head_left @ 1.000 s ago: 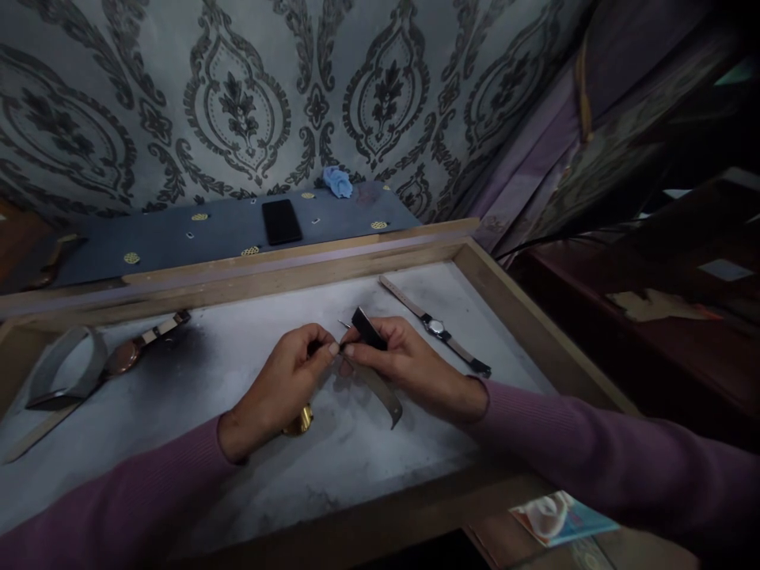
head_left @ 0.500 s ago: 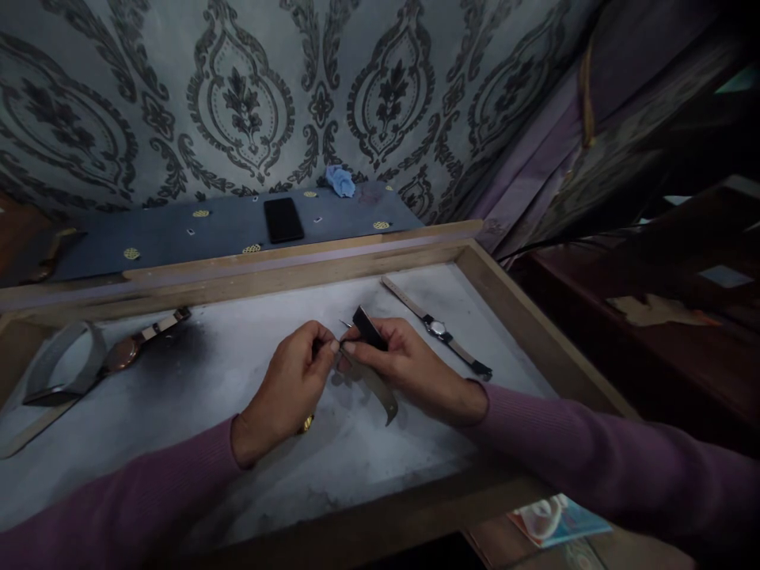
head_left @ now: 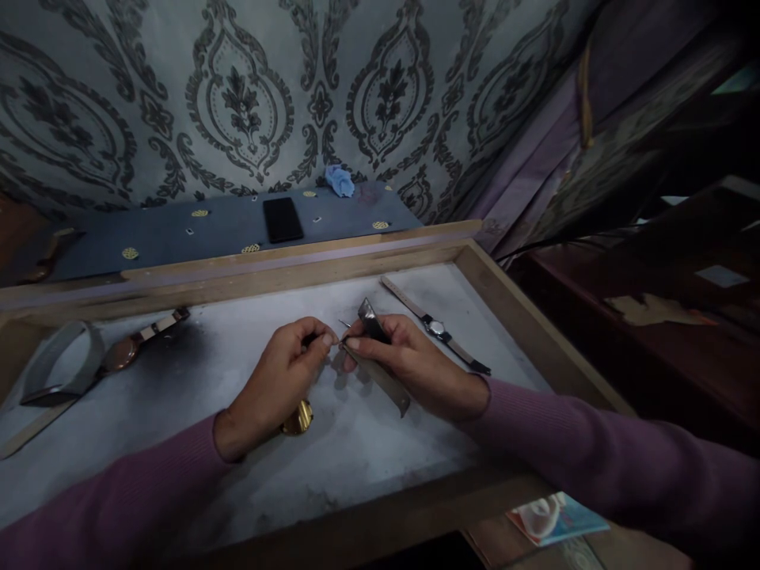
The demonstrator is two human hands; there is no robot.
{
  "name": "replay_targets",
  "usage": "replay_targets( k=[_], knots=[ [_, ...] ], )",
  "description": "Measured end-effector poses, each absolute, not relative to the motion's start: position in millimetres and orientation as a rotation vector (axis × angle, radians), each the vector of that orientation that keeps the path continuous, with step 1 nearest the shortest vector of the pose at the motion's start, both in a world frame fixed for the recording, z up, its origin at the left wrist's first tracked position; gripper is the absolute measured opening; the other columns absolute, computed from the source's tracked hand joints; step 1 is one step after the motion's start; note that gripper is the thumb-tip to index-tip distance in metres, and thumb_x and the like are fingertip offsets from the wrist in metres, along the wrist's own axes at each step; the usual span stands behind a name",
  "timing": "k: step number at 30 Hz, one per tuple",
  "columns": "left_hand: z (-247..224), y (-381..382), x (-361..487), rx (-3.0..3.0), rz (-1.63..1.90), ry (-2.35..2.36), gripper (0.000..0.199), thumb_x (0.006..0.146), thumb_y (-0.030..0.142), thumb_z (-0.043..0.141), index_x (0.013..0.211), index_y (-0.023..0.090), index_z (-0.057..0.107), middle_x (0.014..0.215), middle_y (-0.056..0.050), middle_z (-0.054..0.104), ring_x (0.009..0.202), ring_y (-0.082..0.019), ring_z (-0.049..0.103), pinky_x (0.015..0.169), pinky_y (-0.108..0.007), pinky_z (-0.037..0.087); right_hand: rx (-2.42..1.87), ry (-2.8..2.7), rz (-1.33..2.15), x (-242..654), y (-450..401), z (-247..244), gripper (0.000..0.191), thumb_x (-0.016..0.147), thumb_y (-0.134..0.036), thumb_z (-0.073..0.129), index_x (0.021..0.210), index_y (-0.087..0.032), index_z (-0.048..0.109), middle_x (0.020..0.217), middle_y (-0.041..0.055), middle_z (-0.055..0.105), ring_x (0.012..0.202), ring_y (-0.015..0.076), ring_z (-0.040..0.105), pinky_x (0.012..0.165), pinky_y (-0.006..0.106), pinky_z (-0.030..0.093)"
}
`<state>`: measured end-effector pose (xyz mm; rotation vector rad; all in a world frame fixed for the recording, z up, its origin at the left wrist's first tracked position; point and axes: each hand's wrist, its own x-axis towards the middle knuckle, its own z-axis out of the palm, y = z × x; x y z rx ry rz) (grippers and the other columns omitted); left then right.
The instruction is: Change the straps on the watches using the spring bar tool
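My right hand (head_left: 409,356) is closed around a grey-brown watch strap (head_left: 383,380), whose free end hangs down below the palm. A dark, flat, shiny-topped piece (head_left: 371,318) stands up from the same hand; I cannot tell whether it belongs to the strap. Beside the fingers pokes a thin metal tip (head_left: 345,324). Thumb and finger of my left hand (head_left: 285,368) pinch together right at the strap's end, and what lies between them is too small to make out. A gold-coloured watch (head_left: 298,418) lies on the white surface, partly hidden under my left wrist.
A wooden-edged tray (head_left: 511,309) surrounds the work. Inside lie a small watch (head_left: 436,327) at right, a brown-faced watch (head_left: 123,354) and a grey mesh-like band (head_left: 89,356) at left. Behind are a phone (head_left: 283,220) and a crumpled blue cloth (head_left: 340,181).
My left hand has shifted slightly left, showing more of the gold-coloured watch. The strap's free end has swung right, and the dark piece has turned so its top shines.
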<state>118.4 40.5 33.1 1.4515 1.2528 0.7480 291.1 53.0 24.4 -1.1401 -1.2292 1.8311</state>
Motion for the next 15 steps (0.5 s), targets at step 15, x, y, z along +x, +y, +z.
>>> replay_targets(
  k=[15],
  knots=[
    [30.5,37.5,119.8,1.589,0.708,1.326,0.018,0.083,0.032,0.050,0.077,0.016,0.055,0.070,-0.001,0.058,0.058,-0.011,0.043,0.056,-0.026,0.034,-1.072,-1.464,1.688,291.0,49.3,30.9,0.028,0.076,-0.039,0.071,0.069,-0.013,0.061,0.065,-0.0003,0.059,0.061,0.0087,0.051,0.057,0.021,0.041]
  ],
)
